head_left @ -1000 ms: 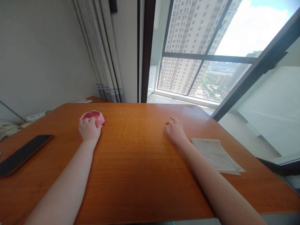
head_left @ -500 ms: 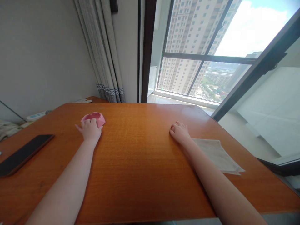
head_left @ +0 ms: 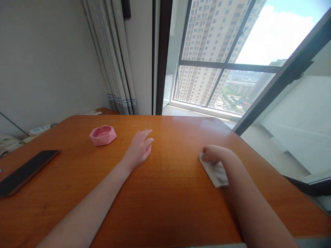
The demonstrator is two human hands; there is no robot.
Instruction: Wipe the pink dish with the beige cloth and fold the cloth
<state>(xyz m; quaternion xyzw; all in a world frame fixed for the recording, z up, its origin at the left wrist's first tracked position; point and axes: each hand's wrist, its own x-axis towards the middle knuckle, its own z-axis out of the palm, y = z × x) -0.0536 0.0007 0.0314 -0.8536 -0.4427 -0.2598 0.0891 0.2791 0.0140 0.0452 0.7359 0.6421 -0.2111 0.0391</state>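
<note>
The left hand [head_left: 139,150] has come off the pink ashtray [head_left: 102,135] and now hovers out toward the middle of the table [head_left: 165,193], to the right of the ashtray and well apart from it, its fingers [head_left: 146,133] stretched out flat and slightly spread, holding nothing. The right hand [head_left: 216,155] has drawn back onto the white cloth [head_left: 216,174], which has shifted and bunched since a moment ago; the hand is curled over the cloth's far corner, fingers bent down and pressing on it, though I cannot tell whether they actually pinch the fabric. The cloth lies far to the right of the ashtray, partly hidden under the right forearm. The ashtray sits alone near the table's far left part. A dark phone [head_left: 24,172] lies to the left of the ashtray and nearer the person, at the table's left edge.
</note>
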